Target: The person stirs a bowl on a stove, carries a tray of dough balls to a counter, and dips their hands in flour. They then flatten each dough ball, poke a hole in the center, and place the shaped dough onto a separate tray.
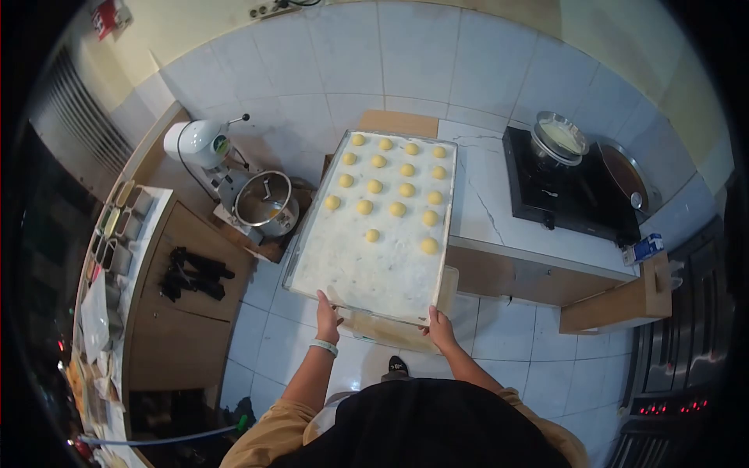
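Note:
A large, flour-dusted tray (343, 269) is in front of me, with several round yellow dough balls (374, 186) spread in rows over its far part. The near part of the tray carries only flour. My left hand (328, 320) grips the near edge left of the middle, thumb on top, with a band around the wrist. At the near right corner my right hand (438, 329) holds the same tray, thumb on the rim. The fingers under the tray are mostly hidden.
A stand mixer (199, 144) with a metal bowl (267, 204) stands at the left. On the right counter (488, 187) sits a black stove (573, 195) with pans. An open drawer (612, 308) juts out. Containers (117, 226) line the left counter.

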`<state>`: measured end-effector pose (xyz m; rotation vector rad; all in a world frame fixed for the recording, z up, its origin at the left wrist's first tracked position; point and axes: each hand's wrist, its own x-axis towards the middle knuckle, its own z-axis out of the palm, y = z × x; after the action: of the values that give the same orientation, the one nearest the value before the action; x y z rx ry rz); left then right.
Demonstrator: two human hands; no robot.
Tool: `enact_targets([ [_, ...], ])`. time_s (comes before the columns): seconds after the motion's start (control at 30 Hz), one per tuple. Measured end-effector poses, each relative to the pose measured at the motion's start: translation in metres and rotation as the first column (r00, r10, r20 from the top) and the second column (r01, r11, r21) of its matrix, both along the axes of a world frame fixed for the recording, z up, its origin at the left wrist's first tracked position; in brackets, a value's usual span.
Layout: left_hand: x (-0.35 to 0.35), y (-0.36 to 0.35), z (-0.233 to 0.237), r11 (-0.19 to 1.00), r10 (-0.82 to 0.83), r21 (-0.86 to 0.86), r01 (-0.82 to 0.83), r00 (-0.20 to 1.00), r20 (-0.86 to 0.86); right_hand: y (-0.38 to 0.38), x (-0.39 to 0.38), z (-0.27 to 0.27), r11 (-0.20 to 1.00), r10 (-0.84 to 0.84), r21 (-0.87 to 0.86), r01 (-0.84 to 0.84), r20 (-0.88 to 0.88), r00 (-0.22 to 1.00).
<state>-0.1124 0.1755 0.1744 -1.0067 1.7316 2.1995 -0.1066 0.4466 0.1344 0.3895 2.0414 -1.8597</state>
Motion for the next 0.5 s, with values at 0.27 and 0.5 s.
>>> enact_targets([
  [0.27, -0.038, 0.028, 0.004, 0.969, -0.246, -0.018, 0.248, 0.967, 0.064, 0.027, -0.025, -0.005, 0.938, -0.314, 0.150, 0.313, -0.013, 0.949],
  [0.5, -0.093, 0.049, 0.013, 0.898, -0.356, 0.238, 0.370, 0.929, -0.102, 0.055, -0.062, 0.015, 0.671, -0.634, -0.289, 0.683, 0.254, 0.730],
])
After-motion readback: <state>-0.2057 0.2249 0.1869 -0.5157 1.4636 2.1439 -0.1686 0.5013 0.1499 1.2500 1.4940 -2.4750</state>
